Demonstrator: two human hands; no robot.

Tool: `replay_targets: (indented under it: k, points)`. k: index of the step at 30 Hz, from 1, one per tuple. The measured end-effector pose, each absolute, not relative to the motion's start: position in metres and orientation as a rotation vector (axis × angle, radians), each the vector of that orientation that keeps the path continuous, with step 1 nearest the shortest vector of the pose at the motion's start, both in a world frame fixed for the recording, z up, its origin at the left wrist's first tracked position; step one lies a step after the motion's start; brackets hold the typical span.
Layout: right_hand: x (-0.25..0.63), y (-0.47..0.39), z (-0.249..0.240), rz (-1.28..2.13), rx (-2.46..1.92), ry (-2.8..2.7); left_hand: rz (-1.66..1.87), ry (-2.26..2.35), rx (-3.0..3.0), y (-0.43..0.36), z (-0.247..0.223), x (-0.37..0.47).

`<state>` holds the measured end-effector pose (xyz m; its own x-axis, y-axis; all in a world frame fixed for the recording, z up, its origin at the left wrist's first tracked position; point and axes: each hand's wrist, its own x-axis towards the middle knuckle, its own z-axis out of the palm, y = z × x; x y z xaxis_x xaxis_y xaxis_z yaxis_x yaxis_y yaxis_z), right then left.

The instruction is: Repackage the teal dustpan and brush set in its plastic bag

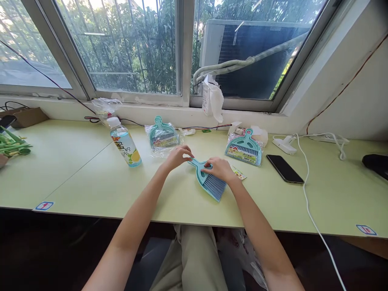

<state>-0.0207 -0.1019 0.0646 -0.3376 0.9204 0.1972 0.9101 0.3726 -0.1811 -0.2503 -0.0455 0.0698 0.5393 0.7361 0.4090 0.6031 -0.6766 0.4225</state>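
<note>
In front of me on the table lies a teal mini dustpan and brush set (209, 181), its grey-blue bristles pointing toward the near right. My left hand (178, 157) pinches the end of its handle. With thumb and fingers, my right hand (220, 169) grips the brush near its neck; part of the set is hidden beneath that hand. A printed card (239, 173) lies just right of my right hand. Behind my hands are two more sets in clear plastic, one wrapped set (163, 135) at the back left and another wrapped set (245, 148) at the back right.
A drink bottle (125, 143) stands left of my left arm. A black phone (285, 169) and a white power strip (285, 144) with a cable lie to the right. A tissue pack (211, 97) sits by the window. Green stalks (12, 143) lie far left.
</note>
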Motion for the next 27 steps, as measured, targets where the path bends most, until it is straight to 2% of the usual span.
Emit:
replay_targets:
  k: [6,27]
  points:
    - [-0.023,-0.102,0.063,0.126,-1.651,-2.336,0.606,1.056,2.699,-0.051,0.064,-0.238]
    - [-0.013,-0.080,0.045,0.394,-1.391,-2.364,0.395,1.144,2.786,-0.065,0.078,-0.229]
